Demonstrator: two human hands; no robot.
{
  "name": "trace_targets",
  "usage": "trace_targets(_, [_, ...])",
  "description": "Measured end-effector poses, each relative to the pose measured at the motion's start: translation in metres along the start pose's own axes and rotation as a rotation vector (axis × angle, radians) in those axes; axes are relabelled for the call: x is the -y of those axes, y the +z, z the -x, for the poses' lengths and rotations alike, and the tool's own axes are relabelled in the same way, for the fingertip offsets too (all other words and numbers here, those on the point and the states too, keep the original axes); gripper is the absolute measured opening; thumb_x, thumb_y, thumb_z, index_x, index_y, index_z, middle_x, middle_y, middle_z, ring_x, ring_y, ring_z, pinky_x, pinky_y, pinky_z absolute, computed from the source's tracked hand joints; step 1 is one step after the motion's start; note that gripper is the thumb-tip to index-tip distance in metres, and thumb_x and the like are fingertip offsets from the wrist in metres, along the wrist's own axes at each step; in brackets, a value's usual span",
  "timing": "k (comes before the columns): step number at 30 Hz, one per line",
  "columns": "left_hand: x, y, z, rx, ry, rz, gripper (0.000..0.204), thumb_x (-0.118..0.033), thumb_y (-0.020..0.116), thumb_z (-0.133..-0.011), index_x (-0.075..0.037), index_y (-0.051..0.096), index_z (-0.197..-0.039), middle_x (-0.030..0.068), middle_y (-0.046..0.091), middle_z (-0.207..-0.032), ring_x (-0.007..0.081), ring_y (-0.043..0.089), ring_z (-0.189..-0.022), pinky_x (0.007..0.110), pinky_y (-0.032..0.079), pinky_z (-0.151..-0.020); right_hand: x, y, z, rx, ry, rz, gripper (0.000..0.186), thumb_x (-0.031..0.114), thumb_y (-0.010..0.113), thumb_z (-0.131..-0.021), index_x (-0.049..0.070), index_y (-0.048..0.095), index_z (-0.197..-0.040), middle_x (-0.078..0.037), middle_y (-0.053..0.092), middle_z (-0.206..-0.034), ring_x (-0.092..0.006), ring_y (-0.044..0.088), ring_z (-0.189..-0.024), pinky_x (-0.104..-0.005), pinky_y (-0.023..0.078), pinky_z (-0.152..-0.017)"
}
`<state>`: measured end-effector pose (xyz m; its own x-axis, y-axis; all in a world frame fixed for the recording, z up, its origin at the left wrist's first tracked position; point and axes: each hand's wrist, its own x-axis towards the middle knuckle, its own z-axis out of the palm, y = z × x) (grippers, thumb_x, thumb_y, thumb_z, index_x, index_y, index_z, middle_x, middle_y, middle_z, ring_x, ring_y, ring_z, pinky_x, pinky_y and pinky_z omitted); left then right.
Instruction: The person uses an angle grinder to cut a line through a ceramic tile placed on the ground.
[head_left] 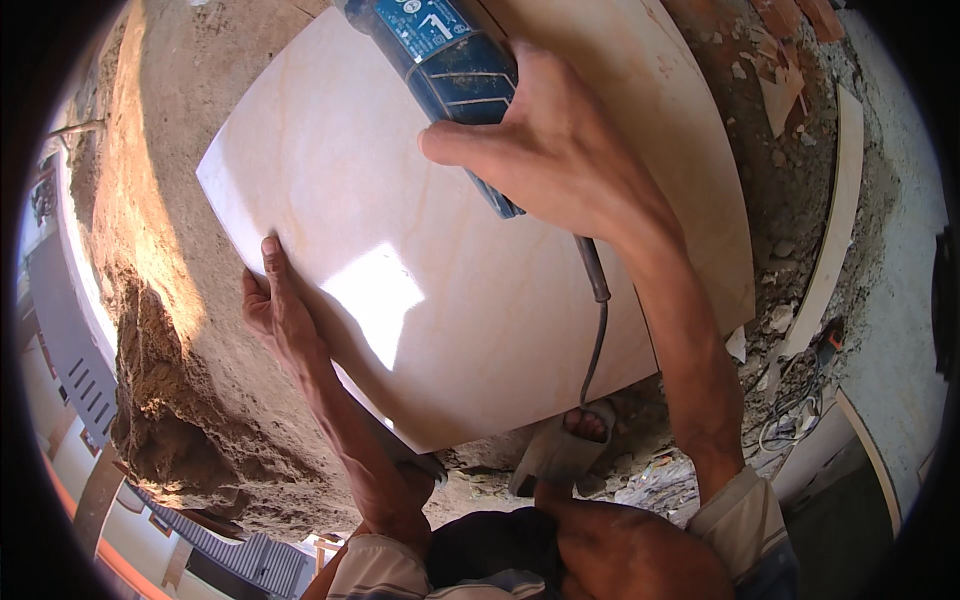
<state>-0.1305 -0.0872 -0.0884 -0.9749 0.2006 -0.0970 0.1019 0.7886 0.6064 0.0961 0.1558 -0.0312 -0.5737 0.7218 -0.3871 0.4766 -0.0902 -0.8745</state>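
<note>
A large, glossy cream tile (480, 310) lies in front of me, with a bright patch of light on its surface. My right hand (560, 150) is wrapped round the body of a blue corded angle grinder (462, 80) over the tile's far part. The grinder's front end is cut off by the top of the picture, so its disc is out of sight. At the tile's left edge, my left hand (275, 300) grips with the thumb on top and the other fingers partly hidden at the edge. A thin dark line runs across the tile's right part, partly behind my right arm.
The grinder's cord (600, 340) hangs down to my sandalled foot (585, 425). Rough, dug-up earth (180, 400) lies to the left. On the right are rubble, a narrow cream tile strip (830, 230) and tangled wire (795, 425).
</note>
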Motion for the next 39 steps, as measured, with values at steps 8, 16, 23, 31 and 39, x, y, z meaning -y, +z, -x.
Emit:
trace_targets(8, [0.005, 0.001, -0.002, 0.025, 0.053, 0.033, 0.059, -0.069, 0.075, -0.104, -0.01, 0.081, -0.111, 0.0035, 0.071, -0.077, 0.0179, 0.071, -0.071, 0.047, 0.061, -0.066, -0.005, -0.002, 0.011, 0.005, 0.021, 0.015, 0.045, 0.035, 0.086, -0.082, -0.005, 0.069, -0.093, -0.017, 0.07, -0.07, -0.0255, 0.072, -0.063, -0.0424, 0.059, -0.064])
trace_targets(16, [-0.001, 0.003, 0.002, 0.0, 0.042, 0.041, 0.058, -0.067, 0.076, -0.104, -0.009, 0.081, -0.111, 0.003, 0.072, -0.078, 0.0155, 0.069, -0.07, 0.043, 0.059, -0.064, -0.008, 0.001, 0.005, 0.006, -0.007, -0.008, 0.038, 0.032, 0.082, -0.082, -0.003, 0.07, -0.076, -0.018, 0.068, -0.064, -0.0276, 0.07, -0.058, -0.044, 0.059, -0.063])
trace_targets(23, [-0.005, 0.003, 0.001, -0.016, 0.019, 0.018, 0.055, -0.065, 0.078, -0.103, -0.014, 0.069, -0.085, -0.0024, 0.055, -0.062, 0.0119, 0.053, -0.054, 0.045, 0.052, -0.056, -0.007, 0.002, 0.001, -0.001, -0.012, -0.027, 0.037, 0.031, 0.079, -0.081, 0.002, 0.064, -0.065, -0.015, 0.064, -0.059, -0.0257, 0.064, -0.051, -0.0435, 0.055, -0.058])
trace_targets(31, [0.004, 0.001, -0.004, -0.005, 0.014, 0.028, 0.069, -0.075, 0.083, -0.094, -0.007, 0.078, -0.104, -0.0004, 0.067, -0.069, 0.0116, 0.061, -0.057, 0.041, 0.054, -0.053, -0.008, 0.001, 0.011, 0.002, 0.011, 0.009, 0.038, 0.032, 0.08, -0.08, 0.002, 0.062, -0.065, -0.016, 0.065, -0.06, -0.0277, 0.067, -0.054, -0.0443, 0.057, -0.061])
trace_targets(39, [-0.003, 0.003, 0.001, -0.009, 0.044, 0.072, 0.068, -0.076, 0.083, -0.093, -0.008, 0.077, -0.098, -0.0032, 0.062, -0.065, 0.0093, 0.055, -0.054, 0.04, 0.051, -0.052, -0.007, -0.002, 0.017, 0.025, 0.036, 0.011, 0.039, 0.032, 0.08, -0.081, -0.004, 0.066, -0.083, -0.019, 0.067, -0.065, -0.0281, 0.071, -0.06, -0.0446, 0.059, -0.063])
